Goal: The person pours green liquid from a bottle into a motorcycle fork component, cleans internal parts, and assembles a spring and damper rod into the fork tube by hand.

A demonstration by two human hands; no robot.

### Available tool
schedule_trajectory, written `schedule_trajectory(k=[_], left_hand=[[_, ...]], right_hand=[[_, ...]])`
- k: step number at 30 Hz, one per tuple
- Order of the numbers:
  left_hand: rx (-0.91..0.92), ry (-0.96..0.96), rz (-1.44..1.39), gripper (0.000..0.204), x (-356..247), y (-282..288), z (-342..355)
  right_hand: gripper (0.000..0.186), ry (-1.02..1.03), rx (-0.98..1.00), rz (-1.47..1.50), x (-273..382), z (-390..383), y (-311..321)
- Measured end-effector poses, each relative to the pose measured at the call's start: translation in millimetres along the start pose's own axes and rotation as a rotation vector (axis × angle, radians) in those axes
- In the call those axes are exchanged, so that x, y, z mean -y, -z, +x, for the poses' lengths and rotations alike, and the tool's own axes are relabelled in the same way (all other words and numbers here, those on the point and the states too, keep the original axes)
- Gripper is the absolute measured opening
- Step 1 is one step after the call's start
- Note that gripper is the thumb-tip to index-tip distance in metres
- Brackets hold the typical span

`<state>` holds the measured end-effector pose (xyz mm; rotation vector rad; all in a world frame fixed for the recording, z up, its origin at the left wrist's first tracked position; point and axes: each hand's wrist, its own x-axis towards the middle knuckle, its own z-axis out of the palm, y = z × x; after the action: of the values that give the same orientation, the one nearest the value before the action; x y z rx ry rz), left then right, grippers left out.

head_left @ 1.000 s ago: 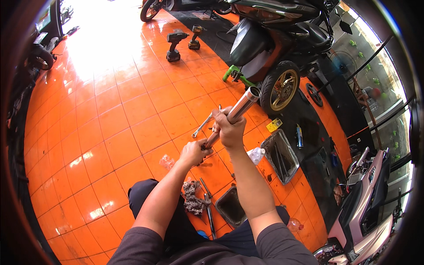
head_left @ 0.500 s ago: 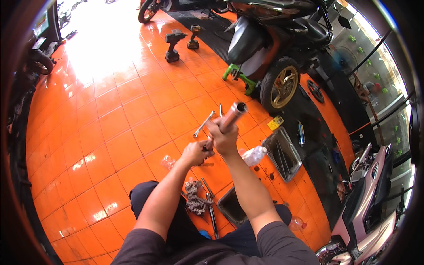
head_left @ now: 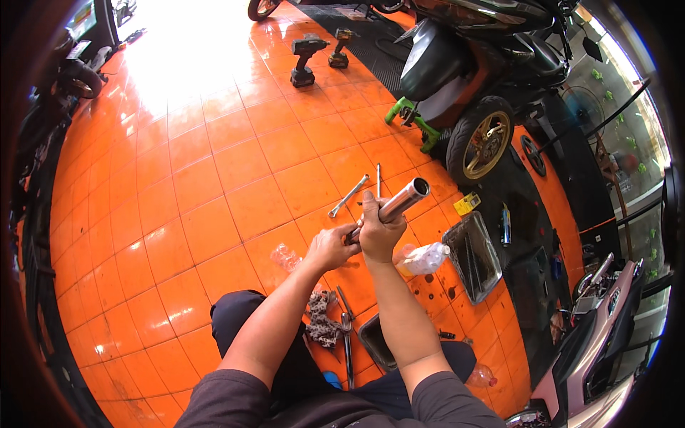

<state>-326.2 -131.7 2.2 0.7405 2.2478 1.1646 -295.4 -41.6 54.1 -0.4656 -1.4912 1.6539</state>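
Observation:
A shiny metal fork tube (head_left: 404,201) slants up and away from me, its open end at the far right. My right hand (head_left: 380,234) is closed around its middle, thumb lying along the tube. Lower down, my left hand (head_left: 330,247) grips the narrower dark end; what its fingers cover there is hidden. Beyond the hands, a wrench (head_left: 349,195) and a thin metal tool (head_left: 379,180) lie on the orange tiles. Beside my right forearm is a clear plastic bottle (head_left: 425,260) with some yellowish content.
Between my knees lie a spotted rag (head_left: 325,319), a long metal tool (head_left: 347,353) and a dark tray (head_left: 372,335). Another tray (head_left: 477,274) and a yellow box (head_left: 467,204) sit to the right. Two cordless drivers (head_left: 302,63) (head_left: 342,48) stand ahead. A scooter (head_left: 457,64) rests by a green stand (head_left: 417,125).
The whole view has shifted, so floor items appear farther right. My hands still hold the fork tube, and the right thumb now stretches up along it.

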Motion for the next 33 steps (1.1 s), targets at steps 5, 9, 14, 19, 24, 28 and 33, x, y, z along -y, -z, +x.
schedule_trajectory(k=[5,9,14,19,24,28,33], left_hand=[[0.034,0.012,-0.023,0.044,-6.4,5.0,1.6],[0.12,0.078,-0.069,0.045,-8.8,12.0,0.4],[0.053,-0.04,-0.014,0.048,7.9,0.2,4.6],[0.091,0.036,-0.086,0.048,-15.6,10.3,-4.5],[0.069,0.041,-0.092,0.048,-11.9,11.1,-5.4],[0.077,0.043,-0.119,0.045,-4.2,7.1,-3.6],[0.099,0.054,-0.103,0.041,-4.8,7.1,-0.5]], right_hand=[[0.021,-0.122,0.344,0.019,-12.3,10.7,28.5],[0.011,-0.237,0.528,0.0,-8.6,16.1,38.0],[0.033,-0.041,0.489,0.137,54.5,23.4,24.3],[0.024,-0.113,0.369,0.189,61.6,32.4,16.5],[0.026,-0.181,0.304,0.095,35.5,17.9,14.7],[0.026,-0.156,0.3,0.079,23.7,10.3,15.8],[0.024,-0.188,0.333,0.0,19.1,14.3,20.5]])
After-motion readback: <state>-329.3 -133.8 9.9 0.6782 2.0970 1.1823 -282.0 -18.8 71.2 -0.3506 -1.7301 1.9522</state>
